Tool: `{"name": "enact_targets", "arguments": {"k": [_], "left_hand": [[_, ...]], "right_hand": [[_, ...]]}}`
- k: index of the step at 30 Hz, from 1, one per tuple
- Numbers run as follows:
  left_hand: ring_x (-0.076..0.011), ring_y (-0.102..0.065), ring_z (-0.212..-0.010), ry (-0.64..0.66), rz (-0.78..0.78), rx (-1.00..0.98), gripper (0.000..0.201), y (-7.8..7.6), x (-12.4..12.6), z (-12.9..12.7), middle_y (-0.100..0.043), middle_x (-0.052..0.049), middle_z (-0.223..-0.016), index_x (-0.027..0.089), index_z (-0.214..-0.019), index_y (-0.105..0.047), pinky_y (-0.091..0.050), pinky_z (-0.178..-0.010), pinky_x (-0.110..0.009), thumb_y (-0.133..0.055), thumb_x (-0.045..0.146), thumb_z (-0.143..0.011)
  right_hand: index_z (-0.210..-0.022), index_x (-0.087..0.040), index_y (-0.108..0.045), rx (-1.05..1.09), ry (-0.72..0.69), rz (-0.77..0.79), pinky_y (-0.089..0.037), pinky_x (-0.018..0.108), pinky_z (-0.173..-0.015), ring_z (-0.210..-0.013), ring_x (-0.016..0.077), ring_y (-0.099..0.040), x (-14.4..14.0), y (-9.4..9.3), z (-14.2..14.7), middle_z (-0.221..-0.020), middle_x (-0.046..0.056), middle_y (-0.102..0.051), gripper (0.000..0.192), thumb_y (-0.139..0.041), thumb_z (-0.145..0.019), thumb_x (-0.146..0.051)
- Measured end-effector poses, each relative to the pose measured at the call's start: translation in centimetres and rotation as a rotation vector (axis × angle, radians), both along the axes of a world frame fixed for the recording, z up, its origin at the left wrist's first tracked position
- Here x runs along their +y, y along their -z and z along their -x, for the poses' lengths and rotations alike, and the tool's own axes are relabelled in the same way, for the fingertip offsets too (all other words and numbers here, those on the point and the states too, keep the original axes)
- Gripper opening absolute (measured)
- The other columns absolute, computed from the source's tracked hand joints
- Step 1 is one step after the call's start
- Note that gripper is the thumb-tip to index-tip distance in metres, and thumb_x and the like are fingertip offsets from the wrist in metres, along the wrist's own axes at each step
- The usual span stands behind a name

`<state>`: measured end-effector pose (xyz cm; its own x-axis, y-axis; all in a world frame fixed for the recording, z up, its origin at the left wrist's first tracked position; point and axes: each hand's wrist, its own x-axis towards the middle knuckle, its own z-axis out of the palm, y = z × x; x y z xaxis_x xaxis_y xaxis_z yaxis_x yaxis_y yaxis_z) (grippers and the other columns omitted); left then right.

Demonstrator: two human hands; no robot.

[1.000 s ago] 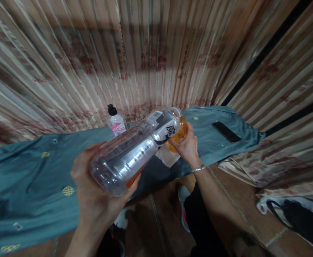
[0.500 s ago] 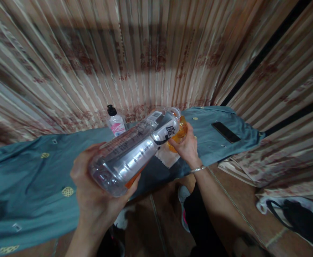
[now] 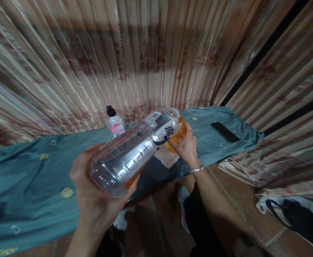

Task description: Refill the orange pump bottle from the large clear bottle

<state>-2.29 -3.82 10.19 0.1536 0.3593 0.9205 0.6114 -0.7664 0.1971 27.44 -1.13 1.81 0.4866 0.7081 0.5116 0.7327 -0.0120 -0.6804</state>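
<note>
Left hand clasping tilted clear bottle near its base, right hand curled round amber container

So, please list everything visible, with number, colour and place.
large bottle: one, clear and silver, centre, tilted
container: one, amber, near large bottle's mouth
capped bottle: one, clear, pink, black, beyond large bottle
cloth: one, teal, across middle
phone: one, black, cloth's right
sheet: one, whitish, below container
curtains: count unclear, striped beige, behind
poles: two, black, right
bundle: one, black-and-white, lower right
floor: one, brown, below
shoes: two, pale, bottom
bracelet: one, silvery, right wrist
legs: two, black-clad, bottom
left hand: one, bare, around large bottle
right hand: one, bare, around container
</note>
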Motion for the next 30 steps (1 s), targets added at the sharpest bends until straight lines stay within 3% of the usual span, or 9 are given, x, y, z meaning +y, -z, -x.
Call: {"name": "enact_targets", "arguments": {"k": [10, 12, 17, 21, 25, 27, 30], "left_hand": [[-0.0382, -0.068, -0.113, -0.029, 0.081, 0.025, 0.102, -0.01, -0.01, 0.23, -0.062, -0.014, -0.132, 0.030, -0.168, -0.036, -0.061, -0.087, -0.057, -0.084, 0.045, -0.079], [-0.0379, -0.067, -0.108, -0.026, -0.009, 0.004, 0.105, 0.04, 0.15, 0.12, -0.063, -0.013, -0.128, 0.028, -0.165, -0.040, -0.061, -0.082, -0.056, -0.085, 0.055, -0.074], [-0.0355, -0.068, -0.105, 0.000, 0.011, -0.033, 0.103, -0.15, -0.05, -0.11, -0.063, -0.013, -0.126, 0.025, -0.162, -0.045, -0.061, -0.080, -0.053, -0.087, 0.049, -0.071], [-0.0372, -0.067, -0.112, -0.024, 0.076, -0.012, 0.103, -0.23, -0.15, 0.04, -0.063, -0.014, -0.129, 0.029, -0.164, -0.041, -0.060, -0.086, -0.056, -0.087, 0.042, -0.073], [-0.0380, -0.068, -0.107, -0.032, -0.016, -0.018, 0.107, -0.04, 0.10, -0.08, -0.064, -0.013, -0.125, 0.026, -0.161, -0.044, -0.059, -0.081, -0.056, -0.088, 0.053, -0.068], [-0.0379, -0.068, -0.110, -0.050, 0.059, -0.035, 0.098, -0.06, 0.05, -0.26, -0.064, -0.014, -0.127, 0.026, -0.161, -0.044, -0.060, -0.085, -0.056, -0.085, 0.045, -0.074], [-0.0382, -0.067, -0.108, -0.031, 0.042, -0.026, 0.096, -0.25, -0.21, -0.37, -0.063, -0.013, -0.126, 0.028, -0.157, -0.045, -0.060, -0.083, -0.057, -0.086, 0.049, -0.072]], "right_hand": [[-0.155, -0.015, -0.043, 0.019, -0.001, 0.008, -0.057, 0.058, -0.114, -0.136, 0.0402, -0.070, -0.05, -0.32, 0.20, -0.149, 0.023, -0.068, 0.098, -0.085, -0.075, -0.056], [-0.154, -0.016, -0.044, 0.025, -0.005, 0.010, -0.057, 0.057, -0.114, -0.135, 0.0401, -0.070, -0.05, -0.38, 0.21, -0.149, 0.023, -0.069, 0.098, -0.085, -0.075, -0.056], [-0.154, -0.017, -0.044, 0.027, 0.000, 0.015, -0.057, 0.058, -0.113, -0.135, 0.0403, -0.070, -0.03, -0.41, 0.22, -0.149, 0.022, -0.069, 0.097, -0.085, -0.075, -0.056], [-0.155, -0.019, -0.044, 0.019, 0.004, 0.012, -0.058, 0.058, -0.113, -0.134, 0.0398, -0.071, -0.03, -0.41, 0.27, -0.149, 0.021, -0.070, 0.096, -0.085, -0.076, -0.056], [-0.156, -0.018, -0.044, 0.030, 0.001, 0.016, -0.057, 0.058, -0.114, -0.136, 0.0397, -0.070, -0.10, -0.51, 0.29, -0.150, 0.022, -0.068, 0.099, -0.086, -0.075, -0.056], [-0.156, -0.017, -0.043, 0.040, -0.005, 0.025, -0.057, 0.058, -0.114, -0.136, 0.0401, -0.070, -0.15, -0.59, 0.30, -0.150, 0.022, -0.069, 0.100, -0.086, -0.075, -0.055], [-0.157, -0.017, -0.043, 0.048, -0.005, 0.034, -0.057, 0.058, -0.113, -0.135, 0.0405, -0.070, -0.19, -0.64, 0.31, -0.149, 0.022, -0.069, 0.099, -0.086, -0.075, -0.055]]}}
